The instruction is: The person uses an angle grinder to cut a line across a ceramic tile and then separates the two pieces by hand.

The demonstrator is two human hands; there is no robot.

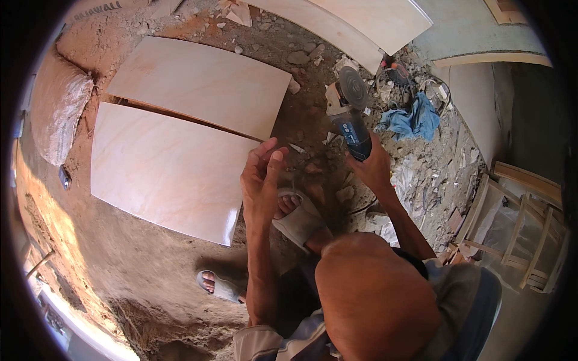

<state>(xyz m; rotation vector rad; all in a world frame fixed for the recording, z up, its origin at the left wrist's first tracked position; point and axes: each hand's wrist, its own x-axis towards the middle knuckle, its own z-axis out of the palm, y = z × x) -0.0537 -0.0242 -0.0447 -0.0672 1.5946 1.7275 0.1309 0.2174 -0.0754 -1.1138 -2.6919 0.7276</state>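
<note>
My right hand (374,167) is wrapped round the dark body of an angle grinder (355,137). The grinder points away from me, and its round grey disc (353,88) is raised at the far end. Beside the right edge of the nearer tile, my left hand (262,171) holds nothing, its thumb and fingers partly bent and apart. Two large cream tiles lie flat on the ground to the left: a nearer tile (168,171) and a farther tile (198,84), with a narrow gap between them. Whether my left fingertips touch a tile, I cannot tell.
More cream tiles (373,24) lean at the back. Rubble and a blue cloth (412,117) lie right of the grinder. A filled sack (60,108) rests at far left, with a small dark object (65,177) near it. Wooden frames (518,228) stand at right. My sandalled feet are below.
</note>
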